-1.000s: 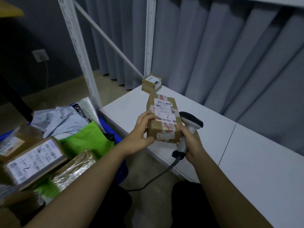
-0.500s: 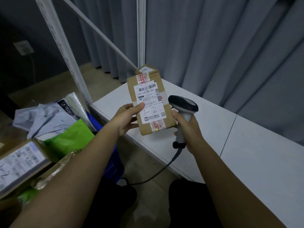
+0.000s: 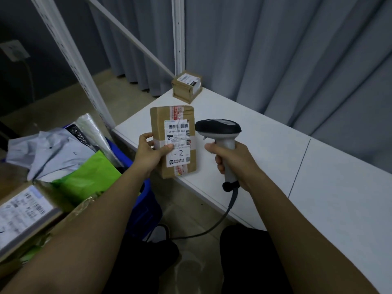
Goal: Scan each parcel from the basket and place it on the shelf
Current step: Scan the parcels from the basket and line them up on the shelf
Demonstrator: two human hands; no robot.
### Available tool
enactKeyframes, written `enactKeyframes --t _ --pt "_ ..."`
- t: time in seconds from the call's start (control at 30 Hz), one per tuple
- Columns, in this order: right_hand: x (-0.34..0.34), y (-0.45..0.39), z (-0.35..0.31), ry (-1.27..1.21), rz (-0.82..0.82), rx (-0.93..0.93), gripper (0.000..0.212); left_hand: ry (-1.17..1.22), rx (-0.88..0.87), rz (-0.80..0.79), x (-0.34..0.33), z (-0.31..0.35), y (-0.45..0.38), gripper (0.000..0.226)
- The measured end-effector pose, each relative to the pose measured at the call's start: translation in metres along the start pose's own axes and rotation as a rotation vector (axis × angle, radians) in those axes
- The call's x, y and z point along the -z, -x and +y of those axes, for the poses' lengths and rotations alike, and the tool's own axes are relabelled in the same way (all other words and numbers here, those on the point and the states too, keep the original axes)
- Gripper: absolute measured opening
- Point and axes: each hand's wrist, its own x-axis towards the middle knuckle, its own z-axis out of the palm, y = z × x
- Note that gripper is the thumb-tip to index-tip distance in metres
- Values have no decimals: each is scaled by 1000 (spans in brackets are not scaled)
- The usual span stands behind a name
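The left hand (image 3: 149,154) holds a brown cardboard parcel (image 3: 172,141) by its left edge, thumb pressed across the white shipping label (image 3: 177,143) and fingers curled round behind. The parcel stands upright with its label toward the camera — a barcode near the top and "1-2" handwritten lower down. Red-printed tape runs down its middle. It is held over the near-left corner of the white shelf (image 3: 275,158); whether its bottom edge touches the shelf board cannot be told.

Just to the right of the parcel, the right hand (image 3: 231,160) grips the handle of a barcode scanner (image 3: 220,136), fingers wrapped fully round it. The scanner's dark head sits level with the label's barcode and close beside the parcel, not touching it. Its grey cable (image 3: 214,225) drops from the handle base and loops down to the floor between the person's knees.

At the far-left corner of the shelf, against the white upright post (image 3: 177,35), a second, smaller cardboard parcel (image 3: 186,87) rests on the board with its label up.

To the left of the shelf stands the blue basket (image 3: 148,200), heaped with more parcels — grey plastic mailers (image 3: 48,151), a green bag (image 3: 89,177), a clear-wrapped packet (image 3: 93,134), and a labelled carton (image 3: 23,213) at the near-left edge of the view. Grey curtains (image 3: 286,49) hang behind the shelf.
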Motion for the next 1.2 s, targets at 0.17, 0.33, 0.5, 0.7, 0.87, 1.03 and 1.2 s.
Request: enactKeyframes --t 0.17,0.33,0.5,0.7,0.87,1.03,1.2 --pt "-1 11 0 -11 15 -45 27 -9 -10 19 -1 -1 1 68" --pt "1 16 -1 -74 40 -22 24 -4 -17 19 -2 -1 2 68" --pt "6 16 1 -111 40 -52 20 -6 -12 3 -5 -4 -2 67" --pt "14 -5 5 -243 171 -150 17 30 81 -50 -28 -9 -32 41" --pt "17 -20 15 -360 220 -201 16 -470 -187 -18 -56 -38 -56 39" --pt "20 -33 18 -313 207 -164 22 -1193 -624 -364 -57 -63 -43 49" --pt "24 -47 28 -316 272 -245 21 -1458 -724 -305 -72 -67 -53 56"
